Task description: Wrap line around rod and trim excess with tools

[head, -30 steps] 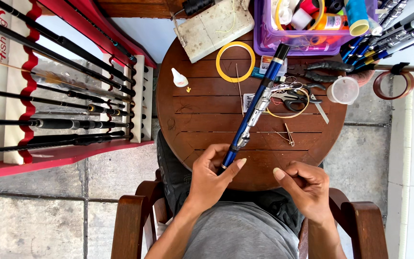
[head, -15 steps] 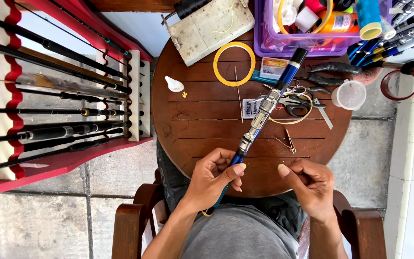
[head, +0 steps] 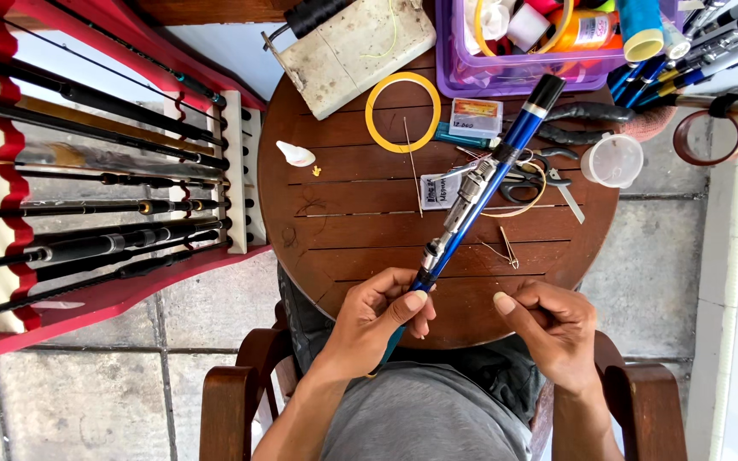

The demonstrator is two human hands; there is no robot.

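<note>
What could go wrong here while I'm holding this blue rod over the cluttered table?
The blue rod held in your left hand reaches across the round table, and its black butt end sits close to the purple bin, so a swing might knock it. It also passes over the scissors and the yellow ring, which could get swept off. Your right hand seems to pinch something too fine to make out, easily dropped.

Round wooden table [head: 343, 222], seemingly tiled floor [head: 104, 401]

small white-orange box [head: 476, 118] | white label packet [head: 440, 191] | both mid-table
</note>
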